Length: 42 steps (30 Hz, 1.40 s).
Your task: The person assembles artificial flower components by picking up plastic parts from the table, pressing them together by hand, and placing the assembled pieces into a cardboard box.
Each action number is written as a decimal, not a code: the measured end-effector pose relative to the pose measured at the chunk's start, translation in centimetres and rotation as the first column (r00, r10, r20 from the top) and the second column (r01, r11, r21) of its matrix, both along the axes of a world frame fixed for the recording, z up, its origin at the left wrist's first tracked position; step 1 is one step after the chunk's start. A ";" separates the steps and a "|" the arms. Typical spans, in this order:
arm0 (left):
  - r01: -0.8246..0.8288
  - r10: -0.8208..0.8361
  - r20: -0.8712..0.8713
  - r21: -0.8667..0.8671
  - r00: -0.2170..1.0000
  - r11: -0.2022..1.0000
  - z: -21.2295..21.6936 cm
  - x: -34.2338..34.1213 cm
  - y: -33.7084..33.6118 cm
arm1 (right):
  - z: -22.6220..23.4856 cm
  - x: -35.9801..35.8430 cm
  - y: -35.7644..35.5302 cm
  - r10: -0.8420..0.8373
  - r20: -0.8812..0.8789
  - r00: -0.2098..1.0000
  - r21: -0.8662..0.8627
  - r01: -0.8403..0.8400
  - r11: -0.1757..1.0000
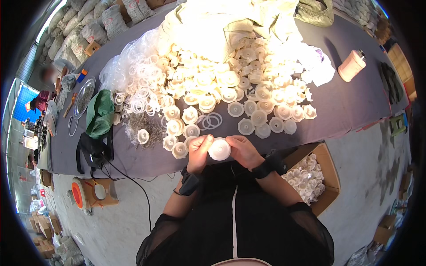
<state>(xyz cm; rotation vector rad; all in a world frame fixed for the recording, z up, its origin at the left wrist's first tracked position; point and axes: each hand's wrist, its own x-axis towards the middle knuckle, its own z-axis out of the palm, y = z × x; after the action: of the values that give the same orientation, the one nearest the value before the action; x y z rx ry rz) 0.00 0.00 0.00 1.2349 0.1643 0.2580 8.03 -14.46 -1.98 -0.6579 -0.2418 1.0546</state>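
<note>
The disc (219,149) in the grip is white; beyond it, cream-white caps (258,118) on grey cloth (346,104); left, a green bag (100,114); right, a pinkish bottle (352,66).

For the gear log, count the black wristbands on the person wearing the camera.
2: left wristband, just below the left hand; right wristband, just below the right hand.

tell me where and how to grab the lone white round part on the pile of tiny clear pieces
Pinch the lone white part by opposite edges of its round rim, probably from above with the left hand, the nearer one, once free of the held part. It lies among the clear pieces, apart from other white parts, which leaves its rim fairly open.
</note>
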 end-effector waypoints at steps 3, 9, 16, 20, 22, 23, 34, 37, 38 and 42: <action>-0.021 0.021 0.024 -0.010 1.000 1.000 0.2 0.4 -0.6 | 1.1 -0.2 -0.7 -0.005 -0.112 0.994 0.054 0.012 0.998; -0.184 0.128 0.133 0.746 0.983 0.640 0.1 3.2 1.4 | 4.3 6.0 -4.5 -0.287 0.857 0.428 -0.197 0.786 0.586; -0.324 0.240 0.280 0.931 0.929 0.167 0.4 6.0 2.6 | 4.8 9.5 -6.5 0.075 0.988 -0.138 0.114 0.959 0.260; -0.261 0.324 0.249 0.965 0.913 -0.006 0.1 7.4 4.1 | 2.5 7.5 -4.8 -0.188 0.954 0.233 -0.120 0.874 0.472; -0.228 0.307 0.216 0.974 0.927 0.003 0.0 7.6 5.0 | 2.6 6.4 -3.7 -0.129 0.969 0.212 -0.114 0.842 0.527; -0.227 0.306 0.216 0.974 0.927 0.001 0.0 7.6 5.2 | 2.6 5.8 -3.0 -0.071 0.980 0.185 -0.110 0.805 0.583; -0.122 0.060 0.118 0.638 0.991 0.761 0.5 5.9 1.5 | 0.8 4.5 0.5 -0.154 0.938 0.311 -0.124 0.714 0.690; -0.078 0.224 -0.080 0.783 0.971 0.617 0.3 5.7 1.6 | -0.1 4.4 -0.1 -0.157 0.785 0.599 -0.319 0.609 0.726; -0.037 0.169 -0.036 0.912 0.985 0.409 -0.6 5.6 1.9 | -0.2 4.5 -0.3 -0.214 0.727 0.652 -0.310 0.590 0.746; -0.047 0.144 0.027 0.989 0.989 0.138 -2.1 6.1 1.8 | 0.4 4.2 -0.6 -0.336 0.609 0.719 -0.257 0.579 0.773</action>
<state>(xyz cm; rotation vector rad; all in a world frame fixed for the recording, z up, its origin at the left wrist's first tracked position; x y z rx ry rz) 6.10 1.83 -2.07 2.6558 0.1260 0.4717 12.27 -15.06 -1.61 -1.3524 -0.2994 0.3906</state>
